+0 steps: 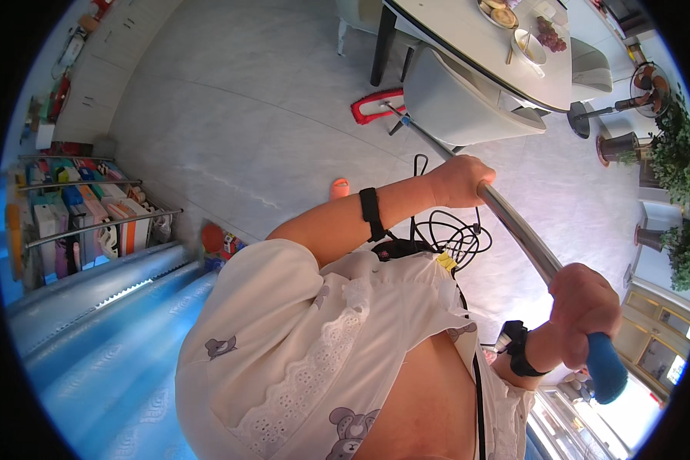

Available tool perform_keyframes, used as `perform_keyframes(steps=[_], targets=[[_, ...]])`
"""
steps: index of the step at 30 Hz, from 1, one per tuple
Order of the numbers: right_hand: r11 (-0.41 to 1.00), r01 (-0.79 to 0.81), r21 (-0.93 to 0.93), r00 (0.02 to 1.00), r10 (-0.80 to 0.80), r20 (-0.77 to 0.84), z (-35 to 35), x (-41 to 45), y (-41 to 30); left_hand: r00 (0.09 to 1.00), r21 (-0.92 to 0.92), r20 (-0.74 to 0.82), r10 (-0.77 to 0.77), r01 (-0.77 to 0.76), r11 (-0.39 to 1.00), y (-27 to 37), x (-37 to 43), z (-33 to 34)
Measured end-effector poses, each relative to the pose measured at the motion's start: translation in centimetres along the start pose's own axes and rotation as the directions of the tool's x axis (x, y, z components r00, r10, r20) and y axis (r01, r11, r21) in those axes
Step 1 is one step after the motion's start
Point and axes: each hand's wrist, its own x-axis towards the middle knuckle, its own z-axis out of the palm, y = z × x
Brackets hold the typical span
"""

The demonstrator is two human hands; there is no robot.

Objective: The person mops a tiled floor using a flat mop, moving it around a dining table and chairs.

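A flat mop with a red-fringed head point(371, 107) rests on the grey tiled floor beside a light chair, part of its head hidden behind the chair. Its metal pole point(520, 230) slants down to the right across the view. My left hand point(464, 180) is closed around the middle of the pole, palm side hidden. Nearer the pole's upper end, my right hand point(585, 313) grips it just above the blue end grip point(606, 368), which sticks out below the fist. Both wrists wear black straps.
The light chair point(460, 109) stands against a dining table point(466, 34) holding a bowl, food and grapes. Coiled black cable point(457, 236) hangs or lies by my waist. A standing fan point(586, 118) and potted plants line the right. At left are a filled rack point(103, 218) and blue covering point(121, 356).
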Motion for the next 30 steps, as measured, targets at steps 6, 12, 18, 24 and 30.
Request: perform_keyframes(steps=[6, 12, 18, 24, 30], targets=[[0.993, 0.104, 0.054, 0.983, -0.111, 0.143, -2.0, 1.6, -1.1, 0.996, -0.035, 0.014, -0.088, 0.089, 0.995, 3.3, -1.5, -1.9], [0.934, 0.109, 0.339, 0.906, -0.233, 0.352, -1.3, 6.6, 2.7, 0.982, 0.082, -0.072, -0.173, 0.178, 0.981, 2.0, -3.6, -7.6], [0.934, -0.076, 0.348, 0.986, 0.019, 0.166, 6.8, 9.2, 11.8, 0.929, 0.23, -0.34, -0.147, 0.234, 0.945, -8.0, -6.6, -15.8], [0.885, -0.449, 0.122, 0.821, 0.355, 0.447, 12.9, 9.4, 22.4, 0.87, 0.315, -0.474, -0.139, 0.314, 0.895, -22.2, -12.8, -22.1], [0.884, -0.435, 0.173, 0.847, 0.336, 0.411, 9.1, 7.7, 22.6, 0.871, 0.3, -0.437, -0.224, 0.376, 0.877, -20.8, -10.5, -19.1]])
